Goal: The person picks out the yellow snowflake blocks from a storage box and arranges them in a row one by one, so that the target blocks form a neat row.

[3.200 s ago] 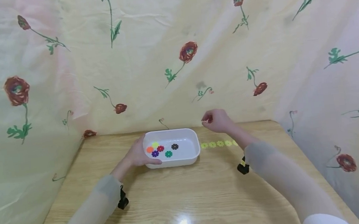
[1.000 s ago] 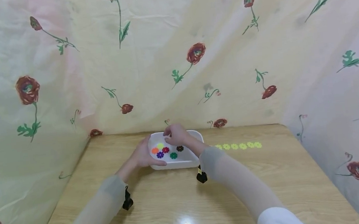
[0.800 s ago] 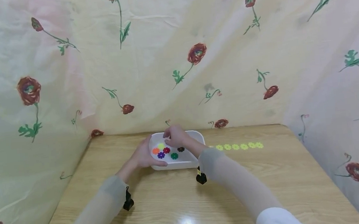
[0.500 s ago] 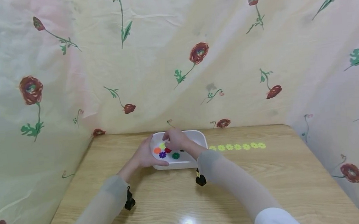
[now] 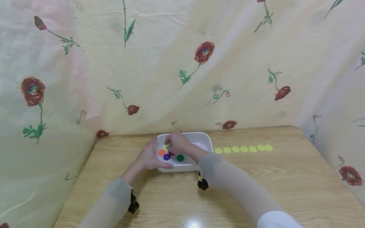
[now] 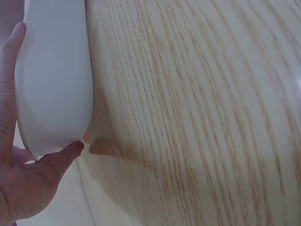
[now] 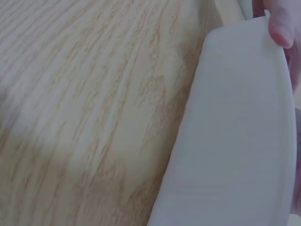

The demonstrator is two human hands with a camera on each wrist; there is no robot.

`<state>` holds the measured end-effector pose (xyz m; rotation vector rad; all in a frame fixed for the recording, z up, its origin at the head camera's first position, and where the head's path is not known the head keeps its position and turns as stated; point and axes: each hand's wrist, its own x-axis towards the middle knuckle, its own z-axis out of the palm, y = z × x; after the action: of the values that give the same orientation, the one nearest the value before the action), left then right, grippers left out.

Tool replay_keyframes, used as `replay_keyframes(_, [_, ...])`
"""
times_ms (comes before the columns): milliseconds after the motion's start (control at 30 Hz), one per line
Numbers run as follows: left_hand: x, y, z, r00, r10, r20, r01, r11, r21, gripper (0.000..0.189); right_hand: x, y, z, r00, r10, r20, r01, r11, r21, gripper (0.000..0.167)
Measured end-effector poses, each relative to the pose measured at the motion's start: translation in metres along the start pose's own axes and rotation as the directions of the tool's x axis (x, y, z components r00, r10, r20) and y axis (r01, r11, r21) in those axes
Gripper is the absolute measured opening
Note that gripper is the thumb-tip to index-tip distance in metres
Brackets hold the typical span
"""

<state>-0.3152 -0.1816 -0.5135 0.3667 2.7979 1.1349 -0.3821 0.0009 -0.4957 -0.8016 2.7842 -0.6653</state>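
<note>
My left hand (image 5: pixel 150 157) grips the left end of a white plastic box (image 5: pixel 201 141), its thumb along the near side; the left wrist view shows these fingers (image 6: pixel 66 157) against the wall. Inside the box, my right hand (image 5: pixel 180 143) is curled, with thumb and index finger pinching a yellow flower-shaped disc (image 5: pixel 165 148). Around it lie an orange disc (image 5: pixel 161 152), a purple one (image 5: pixel 167 157), a green one (image 5: pixel 180 158) and a red one (image 5: pixel 171 153) partly covered by the hand. In the right wrist view the box wall (image 7: pixel 235 122) hides most of the right hand.
Right of the box, several yellow flower discs (image 5: pixel 244 149) lie in a row on the wooden table (image 5: pixel 164 203). A flower-printed cloth (image 5: pixel 165 75) hangs behind and at both sides. Black wrist cameras (image 5: pixel 133 203) hang below the wrists.
From above the table right of the box, my right hand has come into it and lowered onto the yellow disc. It now covers the dark disc. My left hand keeps its grip.
</note>
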Motion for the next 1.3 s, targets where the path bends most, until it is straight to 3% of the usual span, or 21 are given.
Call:
replay_keyframes(267, [-0.002, 0.001, -0.002, 1.000, 0.013, 0.004, -0.013, 1.000, 0.014, 0.137, 0.004, -0.005, 0.012, 0.999, 0.025, 0.037, -0.024, 0.999, -0.029, 0.033])
replay_keyframes(500, [-0.001, 0.001, -0.004, 1.000, -0.008, 0.003, 0.008, 1.000, 0.022, 0.135, 0.005, -0.009, 0.016, 0.998, -0.060, 0.027, 0.063, 0.986, -0.153, 0.020])
replay_keyframes(633, [-0.001, 0.002, -0.006, 1.000, -0.005, -0.001, 0.005, 1.000, 0.015, 0.135, 0.005, -0.011, 0.013, 0.996, -0.087, 0.039, 0.092, 0.981, -0.172, 0.020])
replay_keyframes(933, [0.001, 0.003, -0.010, 1.000, 0.003, -0.008, -0.003, 1.000, 0.025, 0.137, 0.003, -0.015, 0.006, 0.997, -0.026, 0.071, 0.038, 0.985, -0.168, 0.028])
replay_keyframes(1300, [-0.006, 0.004, -0.003, 1.000, -0.002, -0.002, 0.002, 1.000, -0.004, 0.136, -0.004, -0.010, 0.010, 0.996, 0.006, 0.091, 0.009, 0.985, -0.173, 0.035])
